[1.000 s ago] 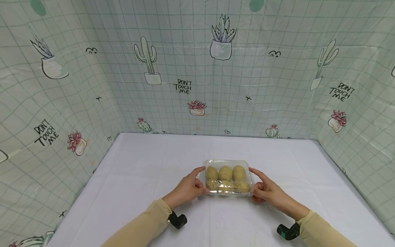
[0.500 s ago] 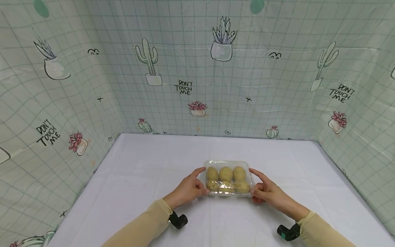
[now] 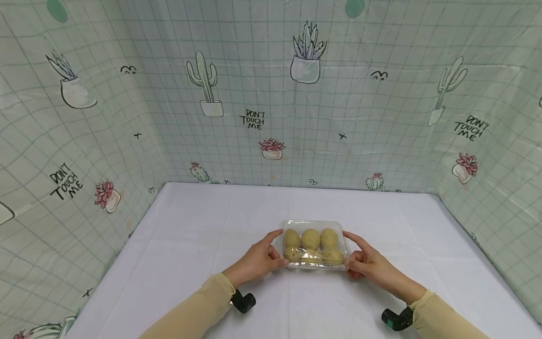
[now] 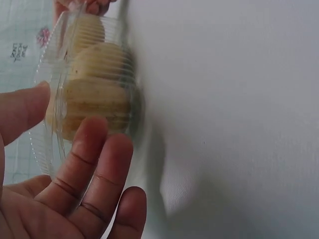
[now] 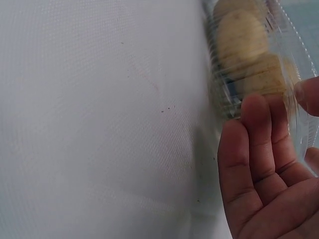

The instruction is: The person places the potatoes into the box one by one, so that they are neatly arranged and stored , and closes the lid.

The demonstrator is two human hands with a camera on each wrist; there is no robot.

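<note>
A clear plastic food box (image 3: 312, 224) with a ribbed lid sits at the middle of the white table. Several round, yellowish balls (image 3: 311, 239) fill it in two rows; what food they are I cannot tell. My left hand (image 3: 255, 260) holds the box's left side, thumb at the near corner, index finger at the far one. On the opposite side my right hand (image 3: 372, 264) grips it likewise. In the left wrist view the thumb (image 4: 27, 109) lies at the rim, with other fingers against the side wall. The lid looks closed.
White cloth covers the table (image 3: 203, 212). Walls of grid-patterned fabric (image 3: 364, 117) with printed cacti rise at the back and both sides. A black wrist device (image 3: 243, 301) hangs at my left cuff, another black device (image 3: 397, 320) at the right.
Both hands keep the same hold on the box. The whole view shifts by only a few pixels; the box stays in place.
</note>
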